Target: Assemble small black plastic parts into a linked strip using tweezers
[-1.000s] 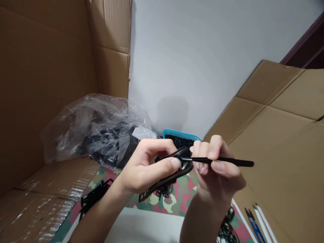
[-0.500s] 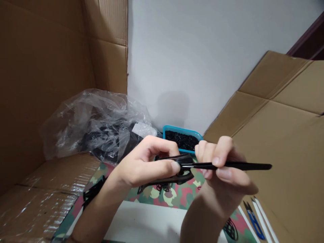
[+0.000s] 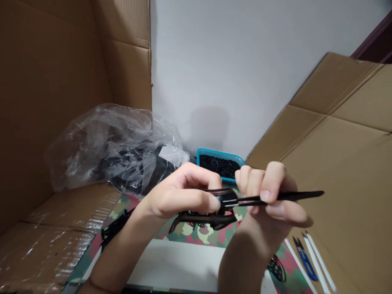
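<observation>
My left hand [image 3: 183,196] is closed, thumb and fingers pinching a black plastic clip-like part [image 3: 219,220] with two curved arms. Black tweezers [image 3: 306,194] with silvery tips lie level in my right hand [image 3: 272,190], gripped between thumb and fingers. Their slightly parted tips reach the part just beside my left thumb. Whether anything small sits between the tips, I cannot tell. My left fingers hide much of the part's far side.
Behind my hands is a blue-rimmed bin [image 3: 214,152] of small black pieces. A clear plastic bag [image 3: 92,134] holds dark items. A white board [image 3: 180,265] lies on camouflage cloth. Blue snips [image 3: 306,261], white sticks [image 3: 320,263] and black loops [image 3: 277,269] lie right. Cardboard walls [image 3: 343,163] flank the space.
The tweezers' tips are now visibly apart, where they looked close together before. Their rear end has tipped upward a little, and the black part has turned slightly in my left hand.
</observation>
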`<state>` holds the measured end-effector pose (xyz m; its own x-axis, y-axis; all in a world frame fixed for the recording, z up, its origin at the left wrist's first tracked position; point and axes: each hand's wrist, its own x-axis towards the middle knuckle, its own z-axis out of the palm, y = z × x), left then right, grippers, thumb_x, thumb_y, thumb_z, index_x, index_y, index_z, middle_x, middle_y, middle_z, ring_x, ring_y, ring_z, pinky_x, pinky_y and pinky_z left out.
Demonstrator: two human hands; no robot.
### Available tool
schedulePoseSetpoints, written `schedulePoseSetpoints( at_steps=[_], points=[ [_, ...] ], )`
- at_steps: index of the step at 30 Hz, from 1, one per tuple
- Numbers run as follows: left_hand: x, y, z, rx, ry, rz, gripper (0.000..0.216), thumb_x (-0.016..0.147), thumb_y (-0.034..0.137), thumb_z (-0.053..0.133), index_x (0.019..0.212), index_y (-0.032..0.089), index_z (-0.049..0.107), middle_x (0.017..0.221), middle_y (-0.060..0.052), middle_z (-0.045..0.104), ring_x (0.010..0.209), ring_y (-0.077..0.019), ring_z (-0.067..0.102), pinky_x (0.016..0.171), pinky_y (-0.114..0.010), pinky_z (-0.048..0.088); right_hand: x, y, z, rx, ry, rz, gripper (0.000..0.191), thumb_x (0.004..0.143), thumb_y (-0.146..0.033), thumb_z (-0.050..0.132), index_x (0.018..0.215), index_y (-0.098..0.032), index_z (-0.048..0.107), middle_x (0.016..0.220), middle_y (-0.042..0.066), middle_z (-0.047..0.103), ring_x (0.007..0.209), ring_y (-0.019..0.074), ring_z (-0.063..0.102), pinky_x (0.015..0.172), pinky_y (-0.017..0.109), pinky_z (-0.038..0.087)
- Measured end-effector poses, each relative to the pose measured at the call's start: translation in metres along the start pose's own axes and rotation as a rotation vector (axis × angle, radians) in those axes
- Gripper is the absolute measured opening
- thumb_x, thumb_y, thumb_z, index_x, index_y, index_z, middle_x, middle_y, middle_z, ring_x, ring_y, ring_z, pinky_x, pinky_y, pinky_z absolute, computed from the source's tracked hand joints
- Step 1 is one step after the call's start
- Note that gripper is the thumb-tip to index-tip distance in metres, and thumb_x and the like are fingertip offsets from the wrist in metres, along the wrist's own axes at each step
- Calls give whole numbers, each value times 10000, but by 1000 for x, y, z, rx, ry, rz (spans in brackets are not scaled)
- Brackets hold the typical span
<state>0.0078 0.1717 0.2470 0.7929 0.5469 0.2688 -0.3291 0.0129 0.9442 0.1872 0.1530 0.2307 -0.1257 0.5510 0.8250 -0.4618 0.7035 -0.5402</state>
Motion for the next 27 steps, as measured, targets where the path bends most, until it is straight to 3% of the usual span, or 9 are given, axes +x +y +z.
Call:
schedulePoseSetpoints(
  at_steps=[6,17,27],
  points=[
    [2,-3,1,-38,-19,-39,301,717,313,713,566,154,508,536,20,421,494,-100,323,474,-280,223,-2,3,-2,48,22,-27,93,710,-169,648,791,-214,657,509,-51,523,480,145,395,466,323,287],
    [5,-11,4,-116,-53,-37,302,710,317,729,566,154,520,525,23,408,487,-102,311,489,-291,229,4,13,-12,101,-99,-68,78,705,-197,643,706,-227,571,491,-62,509,481,137,397,456,291,313],
    [10,-12,1,-80,-37,-40,287,678,312,715,545,150,519,496,30,364,468,-91,285,456,-286,184,2,19,-8,253,-155,-69,392,793,-335,700,566,-227,400,428,-74,464,404,109,331,358,255,232]
  ],
)
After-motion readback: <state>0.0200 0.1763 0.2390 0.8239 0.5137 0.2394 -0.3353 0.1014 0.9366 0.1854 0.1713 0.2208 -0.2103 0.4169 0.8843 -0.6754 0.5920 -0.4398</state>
